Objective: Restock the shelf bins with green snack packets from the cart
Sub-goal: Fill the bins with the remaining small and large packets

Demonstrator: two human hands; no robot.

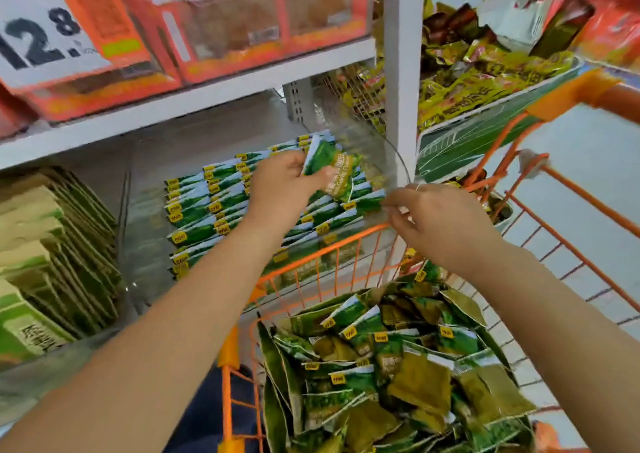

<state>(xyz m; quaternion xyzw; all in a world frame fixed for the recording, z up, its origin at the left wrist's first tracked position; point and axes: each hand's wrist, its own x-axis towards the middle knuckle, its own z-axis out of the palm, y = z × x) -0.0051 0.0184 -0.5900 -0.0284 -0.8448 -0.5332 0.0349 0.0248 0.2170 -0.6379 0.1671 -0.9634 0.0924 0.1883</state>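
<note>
My left hand grips a small stack of green snack packets and holds it above the clear shelf bin. In that bin, rows of the same green packets stand on edge. My right hand pinches the bin's clear front right corner, fingers closed on the plastic edge. Below, the orange wire cart holds a loose pile of green packets.
A bin of pale green packets stands at the left. Orange boxes and a price sign fill the shelf above. A white upright post divides the shelves; to its right sits a bin of yellow-green packets.
</note>
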